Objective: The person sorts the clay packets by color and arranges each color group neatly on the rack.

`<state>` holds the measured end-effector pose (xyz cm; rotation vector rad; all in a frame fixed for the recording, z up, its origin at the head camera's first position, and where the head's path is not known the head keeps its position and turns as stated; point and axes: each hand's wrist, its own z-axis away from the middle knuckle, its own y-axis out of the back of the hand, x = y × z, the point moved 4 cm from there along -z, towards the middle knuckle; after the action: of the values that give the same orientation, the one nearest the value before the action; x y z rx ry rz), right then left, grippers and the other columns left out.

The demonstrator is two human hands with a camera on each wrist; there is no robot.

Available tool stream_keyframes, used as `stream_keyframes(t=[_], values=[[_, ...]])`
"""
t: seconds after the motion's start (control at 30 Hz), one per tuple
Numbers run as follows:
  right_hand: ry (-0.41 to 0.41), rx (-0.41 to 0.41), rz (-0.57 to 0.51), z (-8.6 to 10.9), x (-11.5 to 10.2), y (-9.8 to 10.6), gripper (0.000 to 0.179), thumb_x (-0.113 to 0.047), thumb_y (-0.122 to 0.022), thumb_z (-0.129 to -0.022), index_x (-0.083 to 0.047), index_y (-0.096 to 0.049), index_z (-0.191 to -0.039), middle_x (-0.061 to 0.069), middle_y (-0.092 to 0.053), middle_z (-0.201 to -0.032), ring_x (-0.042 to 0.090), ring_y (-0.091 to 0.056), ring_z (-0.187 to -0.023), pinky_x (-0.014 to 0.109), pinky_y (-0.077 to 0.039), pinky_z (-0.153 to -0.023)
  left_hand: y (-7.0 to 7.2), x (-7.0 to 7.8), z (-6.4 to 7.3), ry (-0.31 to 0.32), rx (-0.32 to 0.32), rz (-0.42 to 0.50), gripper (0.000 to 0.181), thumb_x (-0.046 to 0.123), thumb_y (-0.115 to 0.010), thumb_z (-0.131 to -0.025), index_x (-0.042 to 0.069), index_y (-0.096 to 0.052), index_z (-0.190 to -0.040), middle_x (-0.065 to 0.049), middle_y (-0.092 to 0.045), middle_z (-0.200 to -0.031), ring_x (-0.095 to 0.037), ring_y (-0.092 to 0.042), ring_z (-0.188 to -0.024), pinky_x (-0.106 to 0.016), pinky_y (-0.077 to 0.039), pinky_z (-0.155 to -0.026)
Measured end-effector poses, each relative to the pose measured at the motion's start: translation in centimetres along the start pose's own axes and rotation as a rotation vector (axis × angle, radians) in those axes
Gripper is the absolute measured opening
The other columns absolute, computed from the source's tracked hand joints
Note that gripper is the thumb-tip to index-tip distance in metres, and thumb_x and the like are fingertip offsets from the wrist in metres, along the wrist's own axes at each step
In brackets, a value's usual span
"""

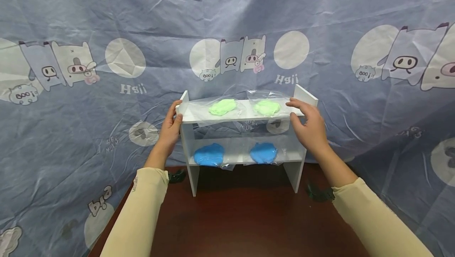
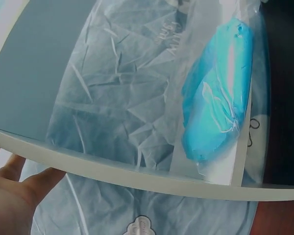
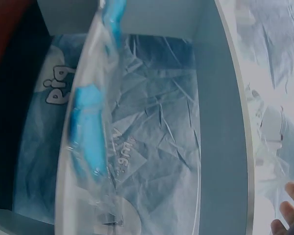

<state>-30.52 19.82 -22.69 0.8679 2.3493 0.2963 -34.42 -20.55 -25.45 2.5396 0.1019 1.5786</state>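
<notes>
A small white two-tier shelf [image 1: 245, 119] stands in front of me. My left hand [image 1: 170, 128] holds its upper left side panel, thumb at the front edge. In the left wrist view, the fingers [image 2: 41, 185] meet the panel's edge. My right hand [image 1: 310, 124] is at the right end of the top board, thumb and fingers spread apart. Beside those fingers lies a clear bag with a light green lump [image 1: 267, 107]; a second green lump [image 1: 222, 107] in a bag is to its left. Two bagged blue lumps [image 1: 209, 154] [image 1: 264, 153] lie on the lower board.
The shelf stands on a dark red-brown tabletop [image 1: 245, 221]. Behind it and along both sides hangs a blue-grey cloth [image 1: 170, 63] printed with cartoon animals. The shelf's raised side panel [image 1: 305, 94] borders the top board on the right.
</notes>
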Motion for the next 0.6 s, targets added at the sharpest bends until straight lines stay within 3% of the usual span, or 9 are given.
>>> stream_keyframes(t=[0.13,0.2,0.33,0.47,0.6], values=[[0.077,-0.009,0.02,1.5,-0.9,0.1,0.03,-0.013,-0.056,-0.093,-0.016,-0.065,-0.122,0.002,-0.058,-0.137,0.03,-0.047,-0.128,0.055,-0.035,-0.1,0.3,-0.1,0.4,-0.002,-0.021,-0.052,0.053,0.022,-0.035,-0.106,0.036,-0.016,-0.153,-0.007,-0.018,-0.158,-0.033,-0.042,-0.129,-0.052,-0.042,-0.094],[0.105,-0.025,0.02,2.2,-1.3,0.2,0.031,-0.012,-0.057,-0.093,-0.017,-0.064,-0.123,0.002,-0.058,-0.137,0.029,-0.048,-0.128,0.054,-0.036,-0.1,0.5,-0.6,0.4,-0.029,-0.031,-0.072,0.057,0.02,-0.038,-0.105,0.037,-0.013,-0.153,-0.006,-0.016,-0.16,-0.035,-0.038,-0.135,-0.057,-0.04,-0.098],[0.144,-0.063,0.016,3.6,-1.5,0.2,0.034,-0.01,-0.06,-0.091,-0.017,-0.063,-0.124,0.002,-0.057,-0.138,0.029,-0.048,-0.127,0.054,-0.038,-0.097,0.8,-2.0,0.9,-0.114,-0.032,-0.213,0.064,0.023,-0.044,-0.103,0.037,-0.008,-0.154,-0.006,-0.013,-0.161,-0.038,-0.029,-0.142,-0.064,-0.033,-0.104],[0.202,-0.078,0.036,5.1,-1.4,0.2,0.038,-0.007,-0.064,-0.088,-0.016,-0.063,-0.125,0.006,-0.055,-0.14,0.032,-0.047,-0.127,0.055,-0.038,-0.096,0.9,-2.8,2.4,-0.183,0.023,-0.431,0.066,0.027,-0.049,-0.101,0.035,-0.009,-0.154,-0.008,-0.015,-0.16,-0.037,-0.024,-0.144,-0.063,-0.03,-0.106],[0.286,-0.049,0.071,6.5,-1.4,0.5,0.04,-0.005,-0.064,-0.085,-0.015,-0.065,-0.123,0.009,-0.053,-0.141,0.034,-0.047,-0.125,0.053,-0.037,-0.097,0.4,-2.3,4.6,-0.252,0.133,-0.618,0.069,0.023,-0.056,-0.098,0.028,-0.015,-0.154,-0.009,-0.014,-0.16,-0.036,-0.023,-0.144,-0.062,-0.031,-0.105]])
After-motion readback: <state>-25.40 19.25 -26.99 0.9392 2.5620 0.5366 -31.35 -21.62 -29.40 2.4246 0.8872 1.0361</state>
